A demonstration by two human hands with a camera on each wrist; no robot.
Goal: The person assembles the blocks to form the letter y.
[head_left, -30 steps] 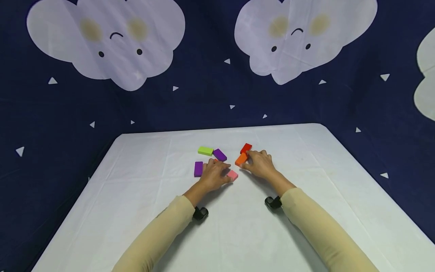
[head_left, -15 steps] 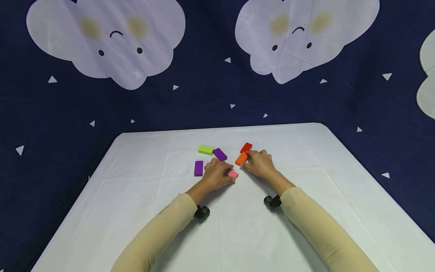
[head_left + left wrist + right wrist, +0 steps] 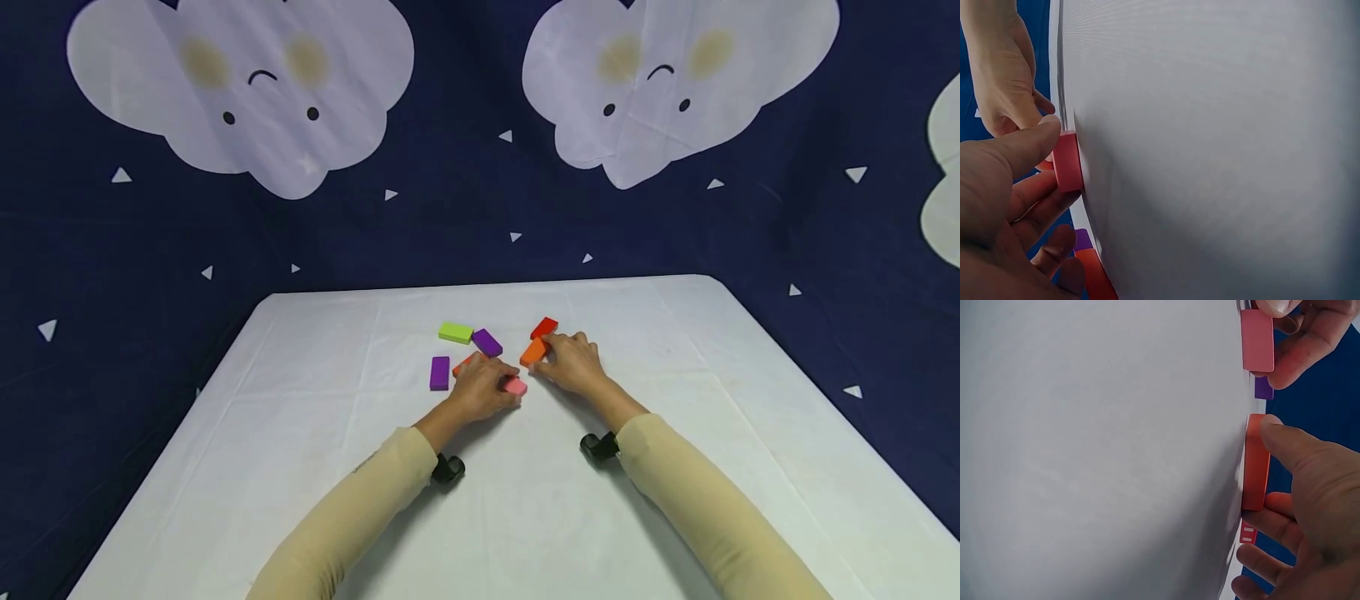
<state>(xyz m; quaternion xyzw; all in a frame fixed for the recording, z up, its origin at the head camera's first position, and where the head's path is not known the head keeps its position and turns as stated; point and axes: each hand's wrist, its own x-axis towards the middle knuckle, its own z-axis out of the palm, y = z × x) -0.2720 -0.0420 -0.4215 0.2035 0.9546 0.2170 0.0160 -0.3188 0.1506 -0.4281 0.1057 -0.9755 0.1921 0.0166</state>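
Observation:
My left hand [image 3: 477,390] pinches a small pink block [image 3: 1069,162] between thumb and fingers at the table's middle. Just behind that hand lies a red-orange block [image 3: 466,364], partly covered by it. To the right, my right hand [image 3: 573,362] holds an orange block [image 3: 1256,464] by its two ends, thumb at the near end and fingers at the far one. A red block [image 3: 544,327] lies just beyond the orange block; whether they touch, I cannot tell. In the right wrist view, the pink block [image 3: 1257,340] shows in the left fingers.
One purple block [image 3: 439,373] lies left of my left hand. Farther back, a second purple block [image 3: 487,342] sits close beside a lime green block [image 3: 456,333]. A white cloth covers the table [image 3: 315,467], and a dark blue cloud-print curtain [image 3: 450,242] hangs behind it.
My left hand has shifted slightly right and its fingers have come in around the pink block, uncovering more of the red-orange block. The right hand stays nearly still on the orange block.

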